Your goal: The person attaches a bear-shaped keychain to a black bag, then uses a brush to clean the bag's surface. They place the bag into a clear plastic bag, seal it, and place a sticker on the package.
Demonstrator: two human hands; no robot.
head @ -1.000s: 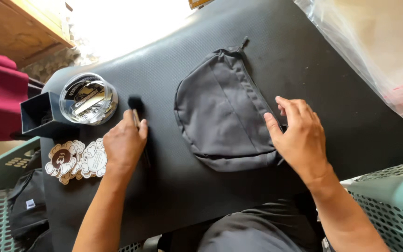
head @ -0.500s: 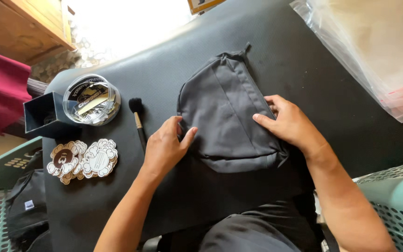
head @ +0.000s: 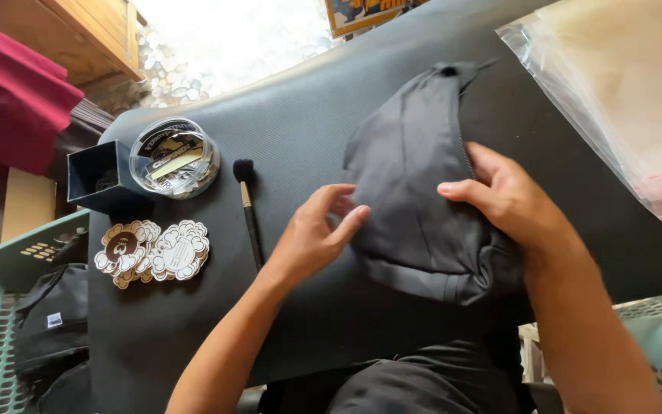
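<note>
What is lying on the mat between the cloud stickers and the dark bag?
In the head view, a small black-tipped brush lies between the cloud stickers and the dark bag, with the left hand next to the bag.

1. Both forearms are bare, with no sleeves in view.
2. The left hand [head: 312, 238] and right hand [head: 511, 203] wear no gloves, rings or watch.
3. Dark trousers [head: 415, 383] cover the lap.
</note>
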